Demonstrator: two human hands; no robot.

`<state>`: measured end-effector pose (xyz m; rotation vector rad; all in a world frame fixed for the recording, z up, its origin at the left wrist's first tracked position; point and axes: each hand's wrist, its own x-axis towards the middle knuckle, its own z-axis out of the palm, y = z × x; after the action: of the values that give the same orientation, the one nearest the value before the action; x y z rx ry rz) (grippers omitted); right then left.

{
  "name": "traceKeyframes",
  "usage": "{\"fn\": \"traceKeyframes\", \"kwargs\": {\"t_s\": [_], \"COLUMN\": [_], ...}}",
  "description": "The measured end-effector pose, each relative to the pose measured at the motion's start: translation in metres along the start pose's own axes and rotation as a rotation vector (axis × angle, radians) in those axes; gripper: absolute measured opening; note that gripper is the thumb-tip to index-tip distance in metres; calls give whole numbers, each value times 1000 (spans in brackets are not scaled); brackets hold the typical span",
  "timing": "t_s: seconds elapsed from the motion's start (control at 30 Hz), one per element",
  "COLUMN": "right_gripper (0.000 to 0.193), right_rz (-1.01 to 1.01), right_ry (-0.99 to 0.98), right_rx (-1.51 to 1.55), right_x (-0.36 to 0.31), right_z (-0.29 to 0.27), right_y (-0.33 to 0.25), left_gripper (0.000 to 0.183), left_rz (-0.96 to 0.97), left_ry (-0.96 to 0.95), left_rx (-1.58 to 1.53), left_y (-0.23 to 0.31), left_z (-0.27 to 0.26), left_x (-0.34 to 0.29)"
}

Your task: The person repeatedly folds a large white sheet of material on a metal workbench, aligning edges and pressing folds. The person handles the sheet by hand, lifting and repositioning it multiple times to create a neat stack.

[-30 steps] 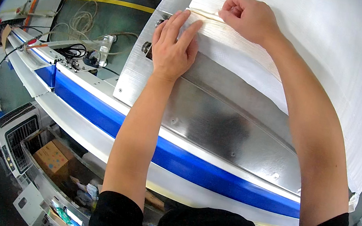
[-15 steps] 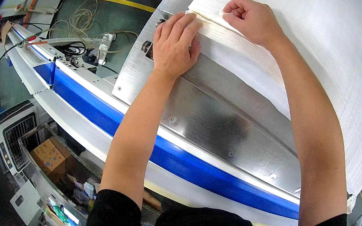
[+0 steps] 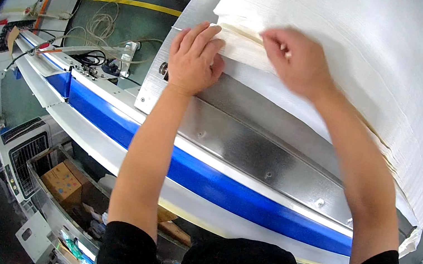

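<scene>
A thick stack of white layered fabric point(image 3: 382, 60) lies on a metal plate point(image 3: 239, 134) in front of me. My left hand point(image 3: 196, 60) rests at the stack's near-left corner, fingers stretched out and pressing on its edge. My right hand point(image 3: 302, 66) is closed in a pinch at the fabric's near edge, a little to the right of the left hand. Motion blurs it, and its fingertips meet the top layer's edge. A darker crease runs along that edge between the hands and beyond the right forearm.
A blue and white rail point(image 3: 245, 197) crosses between me and the metal plate. A black knob point(image 3: 164, 68) sits beside my left wrist. Cables point(image 3: 100, 22) and a white power strip point(image 3: 127, 55) lie to the left. Lower left stands a bin point(image 3: 78, 216) with a cardboard box point(image 3: 62, 180).
My right hand has come nearer to me and slightly right. My left hand has shifted slightly left and nearer. The crease along the fabric's near edge shows farther right.
</scene>
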<state>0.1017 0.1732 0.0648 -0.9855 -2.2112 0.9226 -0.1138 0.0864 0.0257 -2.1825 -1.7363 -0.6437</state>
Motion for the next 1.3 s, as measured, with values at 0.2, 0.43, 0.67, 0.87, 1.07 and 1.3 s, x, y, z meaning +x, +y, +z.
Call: {"fn": "traceKeyframes", "kwargs": {"t_s": [0.2, 0.43, 0.67, 0.87, 1.07, 1.3], "right_gripper": [36, 53, 62, 57, 41, 36], "right_rz": [552, 882, 952, 1155, 1247, 1328], "right_ry": [43, 106, 358, 153, -182, -253], "right_rx": [-525, -873, -1063, -1022, -1151, -885], "right_x": [-149, -331, -513, -594, -698, -703], "right_z": [-78, -225, -367, -449, -535, -563], "right_y": [25, 113, 186, 232, 272, 302], "left_gripper": [47, 55, 19, 13, 18, 20], "left_rz": [129, 113, 135, 80, -52, 20], "left_ry": [-588, -1115, -1084, -939, -1098, -984], "left_rx": [48, 486, 545, 519, 686, 635], "left_y": [-4, 42, 34, -30, -26, -103], "left_z": [-22, -17, 21, 31, 38, 8], "left_x": [42, 102, 100, 84, 84, 57]}}
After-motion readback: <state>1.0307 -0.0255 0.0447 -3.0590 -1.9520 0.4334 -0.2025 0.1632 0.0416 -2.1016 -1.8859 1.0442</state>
